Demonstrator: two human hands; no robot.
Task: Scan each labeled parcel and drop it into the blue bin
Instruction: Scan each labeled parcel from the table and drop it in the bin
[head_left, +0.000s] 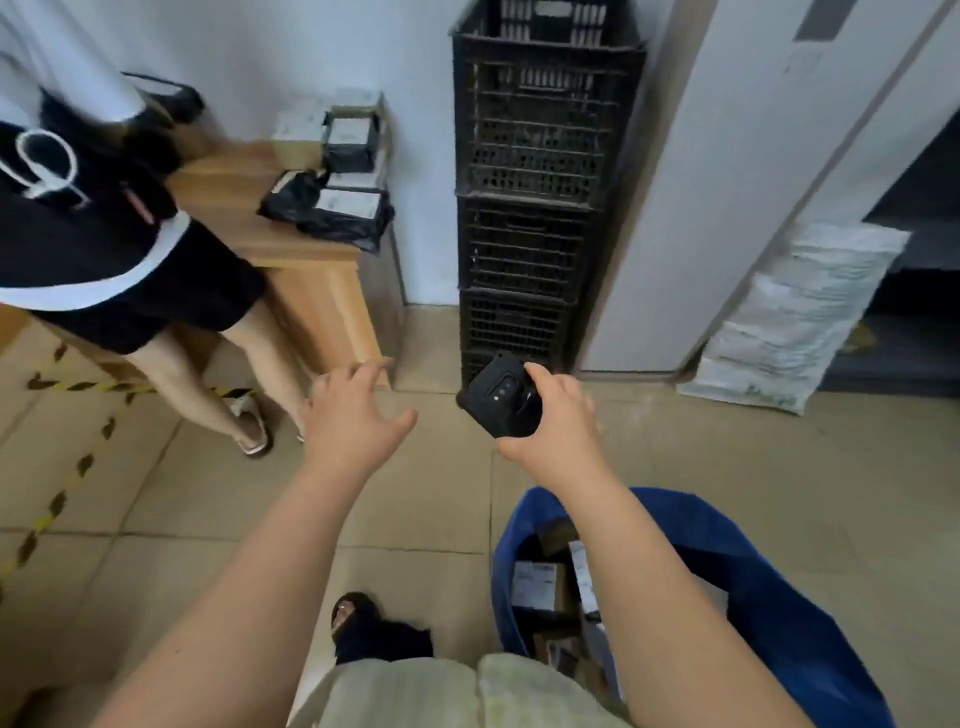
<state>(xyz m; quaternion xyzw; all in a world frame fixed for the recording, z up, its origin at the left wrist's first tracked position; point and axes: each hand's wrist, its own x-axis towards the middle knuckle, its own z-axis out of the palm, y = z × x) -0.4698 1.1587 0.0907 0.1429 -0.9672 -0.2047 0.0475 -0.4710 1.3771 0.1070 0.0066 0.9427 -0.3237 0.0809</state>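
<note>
Left hand (353, 415) was spread empty, right hand (550, 421) gripped black handheld scanner (501, 402); black plastic-wrapped labeled parcels (337, 208) sat far off (overreach risk, could knock them off the wooden table (291, 249))

Bin (769, 587): blue
Scanner (501, 402): black
Crates (540, 130): black lattice
Bench (317, 280): pale wood grain
Parcels (337, 221): black, white labels
Floor tape (88, 386): yellow-black stripes

Right hand (556, 421) grips black scanner (498, 400); left hand (353, 415) spread, empty; blue bin (779, 597) below.

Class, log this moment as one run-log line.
left hand: open, empty | right hand: grips scanner | parcels: on wooden table | blue bin: labeled boxes inside
</note>
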